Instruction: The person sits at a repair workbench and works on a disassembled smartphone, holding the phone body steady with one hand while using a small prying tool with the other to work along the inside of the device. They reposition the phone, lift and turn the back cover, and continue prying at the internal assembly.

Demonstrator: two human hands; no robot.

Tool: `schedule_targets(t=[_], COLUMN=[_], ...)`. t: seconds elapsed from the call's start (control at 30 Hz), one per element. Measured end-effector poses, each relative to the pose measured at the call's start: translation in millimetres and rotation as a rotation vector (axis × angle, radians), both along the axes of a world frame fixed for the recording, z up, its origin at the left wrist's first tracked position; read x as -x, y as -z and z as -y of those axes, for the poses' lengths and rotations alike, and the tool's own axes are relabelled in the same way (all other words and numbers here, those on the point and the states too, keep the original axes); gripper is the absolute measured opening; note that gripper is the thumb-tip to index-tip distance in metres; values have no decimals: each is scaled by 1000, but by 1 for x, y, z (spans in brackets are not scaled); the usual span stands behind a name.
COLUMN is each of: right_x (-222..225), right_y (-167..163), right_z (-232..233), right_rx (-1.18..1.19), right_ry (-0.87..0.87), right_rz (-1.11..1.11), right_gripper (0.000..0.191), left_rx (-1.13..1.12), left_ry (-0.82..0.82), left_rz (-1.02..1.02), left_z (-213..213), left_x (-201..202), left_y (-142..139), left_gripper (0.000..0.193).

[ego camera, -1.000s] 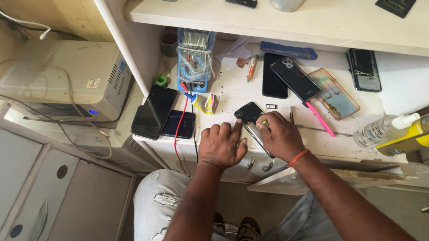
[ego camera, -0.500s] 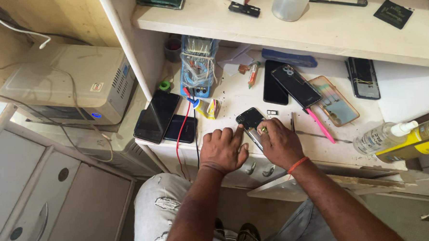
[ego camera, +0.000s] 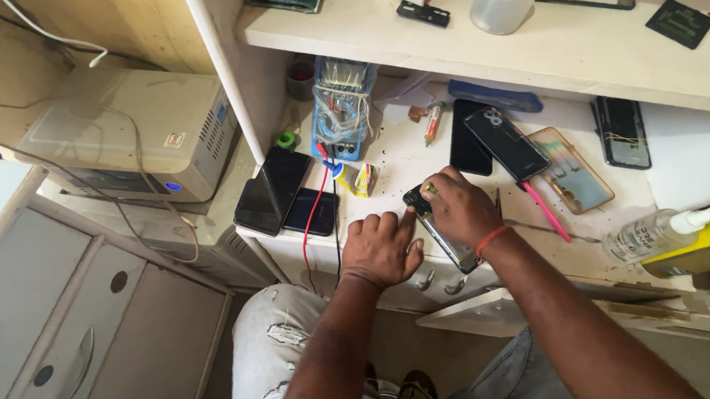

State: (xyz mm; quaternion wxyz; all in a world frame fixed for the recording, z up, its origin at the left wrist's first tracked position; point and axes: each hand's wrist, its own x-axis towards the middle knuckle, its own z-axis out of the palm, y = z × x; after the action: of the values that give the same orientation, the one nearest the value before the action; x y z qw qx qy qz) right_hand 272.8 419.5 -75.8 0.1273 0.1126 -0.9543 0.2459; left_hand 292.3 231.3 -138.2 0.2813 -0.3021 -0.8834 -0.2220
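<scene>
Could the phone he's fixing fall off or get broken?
It might. The phone lies at the desk front edge, one end sticking out past it, so a slip of the right hand or left hand could tip it off. The red wire hangs over the edge by the left hand and could snag. Two phones at the left corner also overhang and could get knocked.

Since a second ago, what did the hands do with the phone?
Both hands stayed on the phone. The right hand slid up over its top end; the left hand now points a finger at its edge. The other phones and the meter did not move.
</scene>
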Motion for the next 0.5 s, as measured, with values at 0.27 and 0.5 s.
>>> schedule_targets(t=[0.27, 0.5], right_x=[8, 7], right_y=[1, 5], right_z=[2, 4], right_rx=[47, 27], right_ry=[-83, -59], right_rz=[36, 22], right_gripper=[10, 10], left_rx=[-18, 1], left_ry=[5, -3], left_rz=[-3, 11], left_z=[3, 5], left_x=[1, 0], left_y=[2, 2], left_gripper=[54, 55])
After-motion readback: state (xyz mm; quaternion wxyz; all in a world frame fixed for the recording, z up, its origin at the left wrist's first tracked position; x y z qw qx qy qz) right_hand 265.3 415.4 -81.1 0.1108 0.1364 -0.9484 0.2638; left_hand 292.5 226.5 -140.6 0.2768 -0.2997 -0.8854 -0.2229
